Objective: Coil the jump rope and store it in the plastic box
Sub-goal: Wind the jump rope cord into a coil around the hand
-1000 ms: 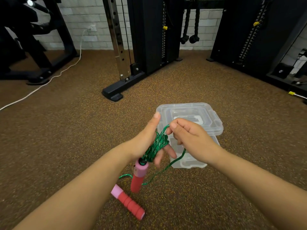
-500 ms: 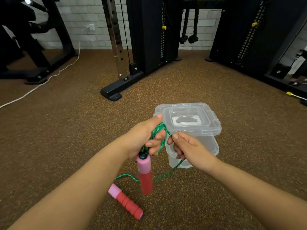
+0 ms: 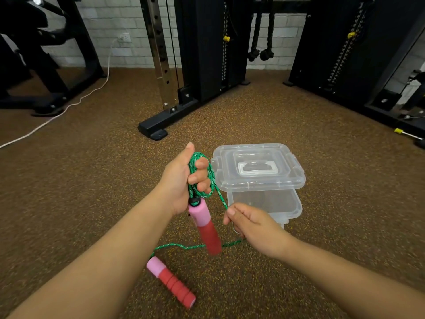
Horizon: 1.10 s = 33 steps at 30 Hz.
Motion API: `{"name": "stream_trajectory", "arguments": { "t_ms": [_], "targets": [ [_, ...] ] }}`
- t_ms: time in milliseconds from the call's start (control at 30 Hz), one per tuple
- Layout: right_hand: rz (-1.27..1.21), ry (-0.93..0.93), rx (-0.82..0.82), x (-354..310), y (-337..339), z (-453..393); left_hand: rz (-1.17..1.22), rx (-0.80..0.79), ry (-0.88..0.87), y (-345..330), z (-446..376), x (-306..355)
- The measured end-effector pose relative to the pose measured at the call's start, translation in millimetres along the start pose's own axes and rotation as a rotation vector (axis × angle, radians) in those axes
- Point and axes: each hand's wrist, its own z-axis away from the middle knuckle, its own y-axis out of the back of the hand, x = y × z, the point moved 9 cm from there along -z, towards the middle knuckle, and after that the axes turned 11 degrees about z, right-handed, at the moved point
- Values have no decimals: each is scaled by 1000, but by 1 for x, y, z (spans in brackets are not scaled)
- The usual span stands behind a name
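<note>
Speckled brown gym floor [image 3: 69, 192], left hand [image 3: 181, 180] gripping coiled green rope [image 3: 195, 180], right hand [image 3: 250, 226] pinching rope beside clear plastic box [image 3: 264, 203], weight machines [image 3: 207, 54] beyond box

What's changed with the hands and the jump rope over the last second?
The right hand moved down from beside the left hand, drawing the green rope it pinches toward the person. The left hand closed around the coils; its hanging handle swung. The floor handle and plastic box stayed put.

Lid [image 3: 257, 168] lies askew over the box [image 3: 264, 203], covering most of its mouth; only the near strip stands open. Loose handle [image 3: 171, 282] lies on open floor [image 3: 80, 192] left of it.
</note>
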Motion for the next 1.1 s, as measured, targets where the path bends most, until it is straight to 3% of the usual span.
{"name": "stream_trajectory", "arguments": {
  "t_ms": [167,300,400,667,733,800,933,1100],
  "targets": [
    [191,80,10,-22,0,7,13,76,-40,5,-2,3],
    [398,212,-20,-39,-10,15,45,238,-78,20,-4,3],
    [430,300,-44,-52,-17,20,-129,269,-97,27,-4,4],
    [31,316,120,-81,28,13,-808,89,-51,6,10,-9],
    [-9,275,171,-77,42,8,-903,-59,30,-5,16,-18],
    [10,212,244,-65,56,4,-844,-204,117,-18,23,-28],
    [20,121,294,-41,61,-5,-734,-333,211,-30,28,-37],
    [-20,90,249,-24,48,-10,-660,-364,210,-33,28,-40]
  ]
}}
